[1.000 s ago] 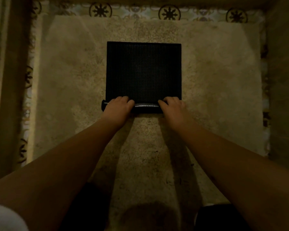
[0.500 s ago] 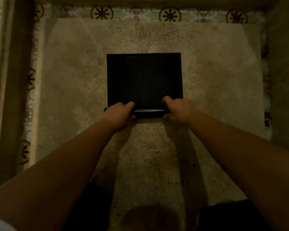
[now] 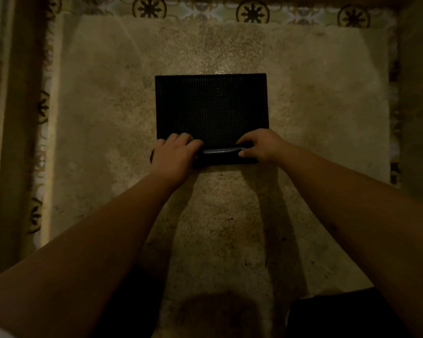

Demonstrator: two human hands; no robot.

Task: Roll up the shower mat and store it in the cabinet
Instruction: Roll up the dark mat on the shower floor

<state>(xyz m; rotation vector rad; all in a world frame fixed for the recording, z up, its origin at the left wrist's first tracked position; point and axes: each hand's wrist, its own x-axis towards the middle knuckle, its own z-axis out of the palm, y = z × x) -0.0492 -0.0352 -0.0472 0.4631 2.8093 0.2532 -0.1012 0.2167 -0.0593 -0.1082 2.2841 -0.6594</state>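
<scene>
A: What lay nearest the camera?

B: At six o'clock sat dark knees [image 3: 347, 313] and a round shadow on the pale rug [image 3: 327, 118]. Both bare forearms ran up from seven and five o'clock toward the centre, nothing crossing them.

A: And the mat?

B: The black shower mat [image 3: 211, 108] lay flat on the rug at the centre, partly rolled. The rolled part [image 3: 221, 156] formed its near edge, long axis running from nine to three o'clock, while the flat gridded remainder stretched away toward twelve.

A: The hands?

B: The left hand [image 3: 174, 154] covered the nine o'clock end of the roll, fingers curled loosely over its top onto the flat part. The right hand [image 3: 261, 145] took the three o'clock end, fingers hooked over the far side and thumb pressed on the near side. Both were half closed around the roll, neither fully clenched.

A: Farther out?

B: Patterned floor tiles [image 3: 252, 12] with dark starburst medallions bordered the rug at twelve and nine o'clock. A dim upright panel [image 3: 22, 142] stood at nine, another dim surface [image 3: 418, 106] at three.
</scene>
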